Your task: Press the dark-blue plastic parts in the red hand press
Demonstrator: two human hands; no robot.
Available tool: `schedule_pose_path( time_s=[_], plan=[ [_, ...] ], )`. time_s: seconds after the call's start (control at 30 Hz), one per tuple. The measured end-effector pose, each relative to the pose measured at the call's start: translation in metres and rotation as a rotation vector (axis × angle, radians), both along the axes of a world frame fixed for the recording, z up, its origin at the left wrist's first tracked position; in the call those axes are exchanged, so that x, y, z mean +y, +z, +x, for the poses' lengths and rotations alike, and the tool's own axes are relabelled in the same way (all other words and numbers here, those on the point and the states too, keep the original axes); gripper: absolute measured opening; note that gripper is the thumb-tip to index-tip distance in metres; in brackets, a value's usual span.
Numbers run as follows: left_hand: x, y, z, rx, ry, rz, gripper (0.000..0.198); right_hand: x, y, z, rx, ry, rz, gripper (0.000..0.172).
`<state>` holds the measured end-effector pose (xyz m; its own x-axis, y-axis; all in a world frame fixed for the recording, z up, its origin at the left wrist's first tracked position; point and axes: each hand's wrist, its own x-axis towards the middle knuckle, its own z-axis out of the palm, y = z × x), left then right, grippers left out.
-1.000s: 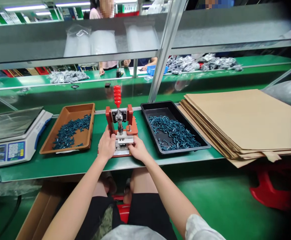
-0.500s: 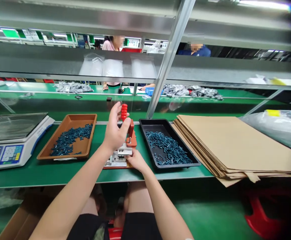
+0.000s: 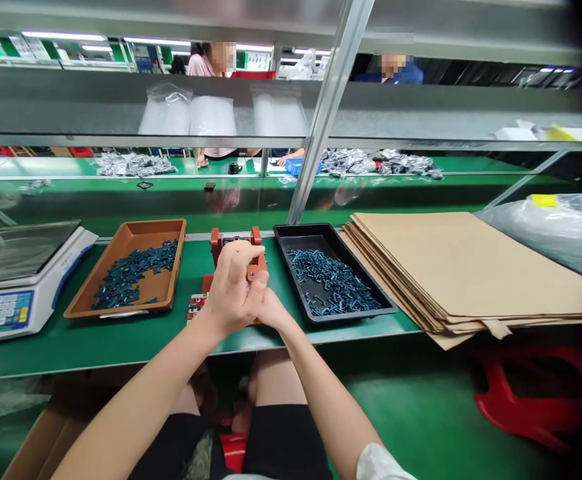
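Observation:
A red-framed hand press (image 3: pixel 257 241) stands on the green bench between two trays. My left hand (image 3: pixel 233 291) is closed over the front of the press, and its red handle is out of sight, apparently under that hand. Just below, my right hand (image 3: pixel 271 310) tucks in against my left hand, with its fingers hidden. The press's metal base is mostly covered, and only a small patterned edge (image 3: pixel 197 305) shows at the left.
A brown tray (image 3: pixel 143 230) and a black tray (image 3: pixel 301 233) hold dark teal small parts. A digital scale (image 3: pixel 15 310) sits far left, stacked cardboard sheets (image 3: pixel 451 267) right. Beyond a metal-framed shelf, bagged silver parts and a co-worker's hands lie on another bench.
The red handle stood upright and my left hand has moved from the base up onto it. Now the handle is hidden beneath my left hand, with my right hand closer against it.

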<state>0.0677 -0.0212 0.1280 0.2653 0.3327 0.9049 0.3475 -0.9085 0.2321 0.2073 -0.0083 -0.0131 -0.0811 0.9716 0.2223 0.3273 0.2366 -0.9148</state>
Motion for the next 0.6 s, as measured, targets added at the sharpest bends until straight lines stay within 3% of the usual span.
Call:
schedule_pose_path(
  time_s=[0.1, 0.27, 0.33, 0.4, 0.5, 0.6],
  plan=[
    [0.018, 0.011, 0.001, -0.005, -0.030, -0.046, 0.030, 0.002, -0.008, 0.003, -0.012, 0.065, -0.048, 0.021],
    [0.065, 0.043, 0.011, -0.121, -0.088, -0.343, 0.040, -0.004, -0.013, -0.003, -0.092, -0.056, -0.023, 0.021],
    [0.067, 0.041, 0.005, -0.132, -0.055, -0.351, 0.044, -0.009, -0.012, -0.007, -0.095, -0.081, 0.074, 0.028],
    [0.056, 0.019, -0.009, -0.164, 0.057, -0.306, 0.049, -0.013, -0.011, -0.009, -0.087, -0.078, 0.190, 0.038],
    [0.034, -0.039, -0.044, -0.171, 0.287, -0.288, 0.055, -0.015, -0.011, -0.010, -0.103, -0.037, 0.217, 0.041],
    [0.024, -0.097, -0.074, 0.091, 0.407, -0.532, 0.052, -0.013, -0.012, -0.007, -0.109, -0.039, 0.178, 0.038]
  ],
)
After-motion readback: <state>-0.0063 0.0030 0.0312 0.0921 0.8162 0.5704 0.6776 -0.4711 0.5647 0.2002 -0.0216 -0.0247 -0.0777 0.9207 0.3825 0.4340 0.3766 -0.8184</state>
